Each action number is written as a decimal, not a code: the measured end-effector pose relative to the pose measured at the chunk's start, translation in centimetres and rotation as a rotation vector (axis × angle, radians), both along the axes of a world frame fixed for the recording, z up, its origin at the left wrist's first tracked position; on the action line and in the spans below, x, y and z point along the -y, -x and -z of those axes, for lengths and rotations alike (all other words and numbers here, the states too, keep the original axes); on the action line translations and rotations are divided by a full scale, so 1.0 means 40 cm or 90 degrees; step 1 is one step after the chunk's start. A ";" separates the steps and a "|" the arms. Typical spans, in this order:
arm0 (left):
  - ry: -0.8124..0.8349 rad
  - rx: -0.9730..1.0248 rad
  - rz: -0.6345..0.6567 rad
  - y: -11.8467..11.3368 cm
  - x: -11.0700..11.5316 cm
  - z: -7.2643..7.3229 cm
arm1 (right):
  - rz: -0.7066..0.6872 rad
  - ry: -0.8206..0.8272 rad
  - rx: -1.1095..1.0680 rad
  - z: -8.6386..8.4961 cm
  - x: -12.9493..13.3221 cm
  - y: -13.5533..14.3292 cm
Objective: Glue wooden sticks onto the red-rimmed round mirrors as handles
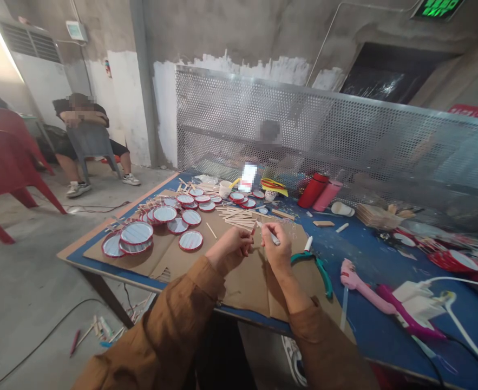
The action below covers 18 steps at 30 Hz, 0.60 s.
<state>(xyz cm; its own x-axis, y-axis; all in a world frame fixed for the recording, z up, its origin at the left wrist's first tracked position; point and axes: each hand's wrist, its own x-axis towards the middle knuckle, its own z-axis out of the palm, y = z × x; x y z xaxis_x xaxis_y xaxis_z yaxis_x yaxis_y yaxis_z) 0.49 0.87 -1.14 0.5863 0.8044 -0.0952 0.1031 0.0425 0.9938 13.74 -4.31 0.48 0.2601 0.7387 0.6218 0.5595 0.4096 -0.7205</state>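
Note:
Above the brown cardboard [239, 287], my left hand [234, 248] is closed with its fingertips pinched round a thin reddish stick [254, 229]. Close to its right, my right hand [277, 246] is closed on a small white tube-like piece [275, 240], its tip near the stick. Round red-rimmed discs [137, 233] lie in a cluster to the left, one disc [190, 240] apart from them. Just beyond my hands is a pile of flat wooden sticks [239, 218]. Teal-handled pliers [323, 276] rest to the right of my right hand.
On the blue table [323, 216] are a pink glue gun [364, 290], white plugs with cables [417, 300], a red bottle [313, 190], a pink bottle [328, 196] and a lit phone [247, 177]. A perforated metal screen [222, 119] stands behind. A person sits on a grey chair [92, 143].

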 end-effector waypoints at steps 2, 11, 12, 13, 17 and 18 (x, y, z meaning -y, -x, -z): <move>-0.002 -0.003 -0.004 0.000 -0.001 0.001 | 0.019 0.001 -0.002 0.000 0.000 -0.003; -0.013 -0.006 -0.002 0.001 -0.004 0.008 | 0.004 -0.002 -0.051 -0.011 0.008 0.004; -0.013 -0.001 -0.003 0.001 -0.004 0.008 | -0.001 0.000 -0.043 -0.010 0.007 0.005; -0.013 0.002 -0.004 0.001 -0.004 0.008 | -0.003 0.001 -0.035 -0.009 0.006 0.006; -0.011 0.002 -0.002 0.000 -0.005 0.010 | 0.022 -0.004 -0.015 -0.004 0.006 0.003; -0.011 0.001 -0.003 0.000 -0.005 0.011 | 0.035 -0.008 -0.016 -0.004 0.007 0.002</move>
<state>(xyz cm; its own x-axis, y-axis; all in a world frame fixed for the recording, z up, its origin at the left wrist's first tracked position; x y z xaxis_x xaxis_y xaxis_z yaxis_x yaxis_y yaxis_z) 0.50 1.06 -1.56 0.5832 0.8084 -0.0794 0.1008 0.0249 0.9946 13.68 -4.57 0.64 0.3157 0.7152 0.6236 0.5630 0.3878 -0.7298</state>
